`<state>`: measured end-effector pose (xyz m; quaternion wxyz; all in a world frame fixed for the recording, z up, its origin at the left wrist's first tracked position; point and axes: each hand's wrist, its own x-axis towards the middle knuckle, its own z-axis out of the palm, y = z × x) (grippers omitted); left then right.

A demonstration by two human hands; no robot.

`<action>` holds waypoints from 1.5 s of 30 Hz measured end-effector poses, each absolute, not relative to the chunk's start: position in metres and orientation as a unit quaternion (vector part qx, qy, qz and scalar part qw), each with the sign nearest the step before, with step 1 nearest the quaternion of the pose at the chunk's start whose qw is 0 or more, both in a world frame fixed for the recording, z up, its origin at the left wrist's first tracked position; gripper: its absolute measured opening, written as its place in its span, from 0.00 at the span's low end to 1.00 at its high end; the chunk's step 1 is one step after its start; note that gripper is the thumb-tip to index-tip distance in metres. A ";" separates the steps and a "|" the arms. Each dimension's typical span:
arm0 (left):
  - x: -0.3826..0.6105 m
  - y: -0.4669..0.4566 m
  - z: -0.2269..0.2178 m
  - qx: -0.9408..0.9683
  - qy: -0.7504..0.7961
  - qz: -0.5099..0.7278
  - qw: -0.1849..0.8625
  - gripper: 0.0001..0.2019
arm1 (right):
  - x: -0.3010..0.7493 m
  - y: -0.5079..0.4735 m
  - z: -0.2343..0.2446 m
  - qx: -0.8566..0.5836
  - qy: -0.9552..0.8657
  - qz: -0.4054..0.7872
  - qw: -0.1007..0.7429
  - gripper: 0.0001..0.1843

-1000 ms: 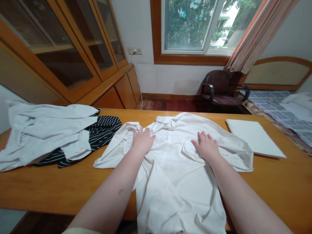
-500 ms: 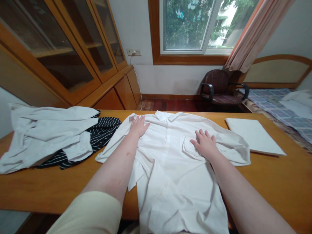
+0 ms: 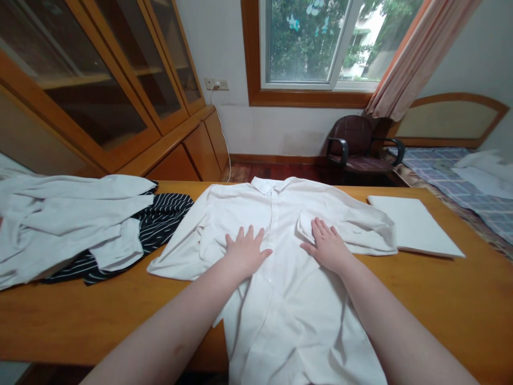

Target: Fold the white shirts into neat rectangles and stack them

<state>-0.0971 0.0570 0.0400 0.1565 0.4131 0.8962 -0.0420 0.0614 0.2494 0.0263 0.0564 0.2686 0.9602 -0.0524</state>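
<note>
On the wooden table, a white collared shirt lies front up beneath two bare hands.

Detail: the left hand rests palm down on the shirt's chest, fingers spread, thumb near the button placket; the right hand lies palm down at the folded cuff, fingers closer together, thumb held apart. The collar is at the table's far edge; the lower part extends past the near edge. At left, a second white garment partly covers a black, white-striped garment; at right, near one sleeve, lies a flat white rectangular slab.
</note>
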 end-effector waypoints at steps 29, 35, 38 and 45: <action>-0.202 0.119 0.024 0.481 0.871 0.020 0.096 0.33 | 0.055 0.265 0.016 0.323 0.944 -0.055 0.041 0.36; -0.182 0.094 0.041 0.515 0.849 0.029 0.114 0.31 | 0.053 0.274 0.013 0.342 0.938 -0.060 0.026 0.37; -0.162 0.064 0.044 0.486 0.865 0.033 0.121 0.31 | 0.055 0.276 0.012 0.334 0.940 -0.066 0.021 0.37; -0.146 0.011 0.033 0.420 0.899 0.010 0.123 0.35 | 0.061 0.283 0.012 0.366 0.927 -0.081 0.034 0.39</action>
